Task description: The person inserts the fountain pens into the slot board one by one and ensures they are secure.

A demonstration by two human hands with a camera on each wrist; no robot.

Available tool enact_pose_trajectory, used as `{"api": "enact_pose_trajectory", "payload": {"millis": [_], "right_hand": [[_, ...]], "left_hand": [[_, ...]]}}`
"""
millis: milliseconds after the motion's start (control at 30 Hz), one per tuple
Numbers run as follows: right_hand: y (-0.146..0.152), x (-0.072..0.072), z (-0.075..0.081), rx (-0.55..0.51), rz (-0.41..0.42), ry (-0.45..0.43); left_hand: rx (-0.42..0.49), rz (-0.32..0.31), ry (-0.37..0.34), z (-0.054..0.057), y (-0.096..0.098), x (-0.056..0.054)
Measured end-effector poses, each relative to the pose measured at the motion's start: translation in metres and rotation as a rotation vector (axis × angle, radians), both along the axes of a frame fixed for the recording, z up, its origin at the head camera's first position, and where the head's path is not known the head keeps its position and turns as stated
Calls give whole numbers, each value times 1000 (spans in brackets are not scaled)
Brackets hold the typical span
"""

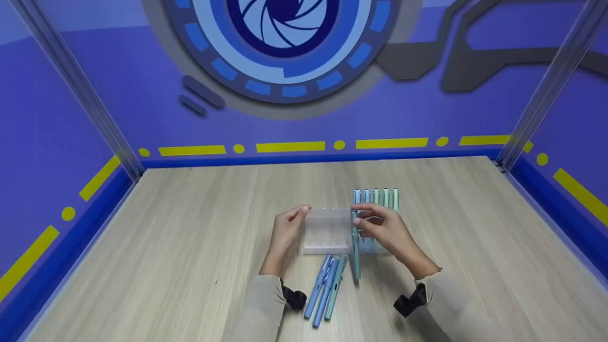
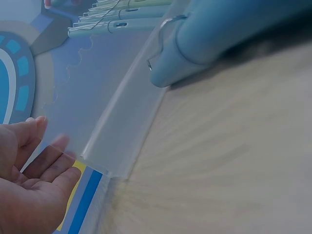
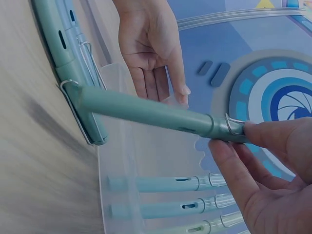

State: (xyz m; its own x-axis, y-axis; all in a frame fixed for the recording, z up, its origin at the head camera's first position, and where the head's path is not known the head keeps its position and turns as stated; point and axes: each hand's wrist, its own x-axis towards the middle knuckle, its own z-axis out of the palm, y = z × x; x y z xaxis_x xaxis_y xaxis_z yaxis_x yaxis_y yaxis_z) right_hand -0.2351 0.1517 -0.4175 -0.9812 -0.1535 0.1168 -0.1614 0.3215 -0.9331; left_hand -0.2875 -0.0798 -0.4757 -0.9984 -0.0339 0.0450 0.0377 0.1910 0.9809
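Observation:
My right hand [image 1: 384, 228] pinches a dark green pen [image 3: 151, 112] near its clipped end, with thumb and fingertips. In the head view this pen hangs downward in front of a clear plastic pen case [image 1: 327, 230]. At the case's far left corner, my left hand [image 1: 287, 232] holds the edge between thumb and fingers; some of its fingers [image 2: 56, 146] show through the plastic. Several blue and green pens [image 1: 376, 195] stand side by side in the right part of the case, partly hidden by my right hand.
Two blue pens [image 1: 316, 289] and a green pen [image 1: 336, 287] lie loose on the wooden table [image 1: 190, 247], between my forearms and in front of the case. Behind the table rises a blue printed wall [image 1: 294, 128], with side panels at left and right.

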Motion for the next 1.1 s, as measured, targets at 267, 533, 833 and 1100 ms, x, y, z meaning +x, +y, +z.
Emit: {"api": "enact_pose_trajectory", "payload": {"millis": [267,533,833,1100], "right_hand": [[0,-7,5,-48,-46,46],[-1,-14,10,-116,-87,53],[-3,-20,13,-106,-124,100],[-5,-24,11,-62,-165,165]], "left_hand": [[4,-1,-11,0,0,0],[12,-2,-7,0,0,-1],[2,-6,-5,-1,-1,-1],[19,-16,13,0,0,-1]]}}
